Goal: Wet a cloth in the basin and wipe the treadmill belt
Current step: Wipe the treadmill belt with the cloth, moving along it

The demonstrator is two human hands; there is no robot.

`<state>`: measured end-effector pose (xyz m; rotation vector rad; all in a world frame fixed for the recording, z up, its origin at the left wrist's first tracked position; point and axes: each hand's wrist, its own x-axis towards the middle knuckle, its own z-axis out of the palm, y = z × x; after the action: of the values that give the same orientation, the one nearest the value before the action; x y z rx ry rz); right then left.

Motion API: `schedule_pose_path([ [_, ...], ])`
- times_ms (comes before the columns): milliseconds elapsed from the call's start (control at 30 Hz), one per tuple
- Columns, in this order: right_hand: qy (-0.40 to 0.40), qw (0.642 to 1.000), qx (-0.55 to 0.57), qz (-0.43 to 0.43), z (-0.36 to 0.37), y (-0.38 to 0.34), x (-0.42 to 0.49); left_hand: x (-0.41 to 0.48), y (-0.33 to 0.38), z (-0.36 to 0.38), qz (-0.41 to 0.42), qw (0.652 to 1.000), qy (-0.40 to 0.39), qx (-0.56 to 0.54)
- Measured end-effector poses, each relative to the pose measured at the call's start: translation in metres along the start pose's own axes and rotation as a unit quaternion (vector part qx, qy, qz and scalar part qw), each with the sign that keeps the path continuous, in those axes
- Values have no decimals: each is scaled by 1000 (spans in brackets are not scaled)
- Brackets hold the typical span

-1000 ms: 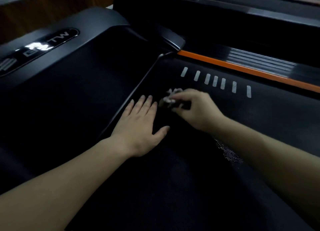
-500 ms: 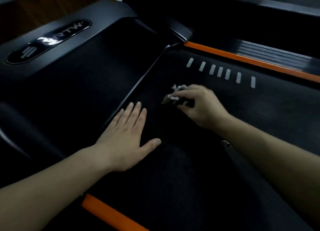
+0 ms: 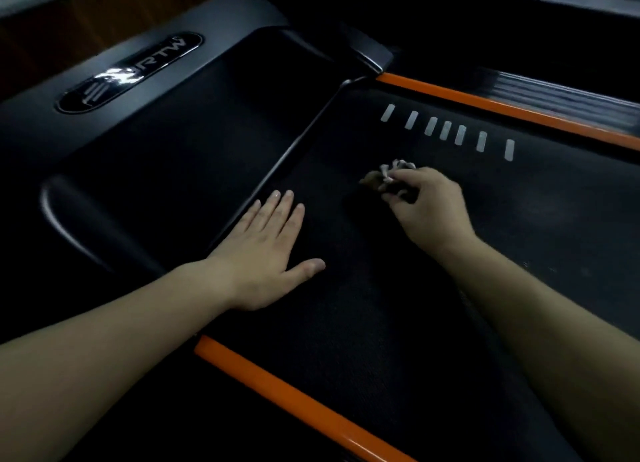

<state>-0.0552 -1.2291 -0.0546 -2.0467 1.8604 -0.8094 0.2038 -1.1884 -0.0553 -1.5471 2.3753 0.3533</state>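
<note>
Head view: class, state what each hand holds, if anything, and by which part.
The right hand holds a bunched cloth, fingers curled round its near part, on the treadmill belt. The left hand holds nothing; it lies flat on the belt.

The belt (image 3: 381, 323) is black with a far row of pale grey dashes (image 3: 446, 130), orange strips (image 3: 294, 402) edge it near and far, and my cloth (image 3: 388, 174) shows white and brown.
</note>
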Motion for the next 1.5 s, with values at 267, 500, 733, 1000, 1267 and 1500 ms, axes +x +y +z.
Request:
schedule_pose_path([
  [267,-108,985,38,-128,3,-19,-66,-11,-21,5,48,994,-3,-102],
  [500,-104,989,30,-97,18,-49,-91,-7,-17,2,29,982,11,-185],
  [733,-76,992,43,-94,19,-52,-97,-3,-17,6,24,985,29,-169],
  [1000,-177,957,81,-213,7,-52,-116,-6,-18,15,40,997,57,-41],
  [1267,-258,932,135,-217,1,-52,-126,21,-11,-8,67,996,49,16],
  [1500,-215,942,132,-222,31,-83,-110,26,-13,-5,67,995,69,-19],
])
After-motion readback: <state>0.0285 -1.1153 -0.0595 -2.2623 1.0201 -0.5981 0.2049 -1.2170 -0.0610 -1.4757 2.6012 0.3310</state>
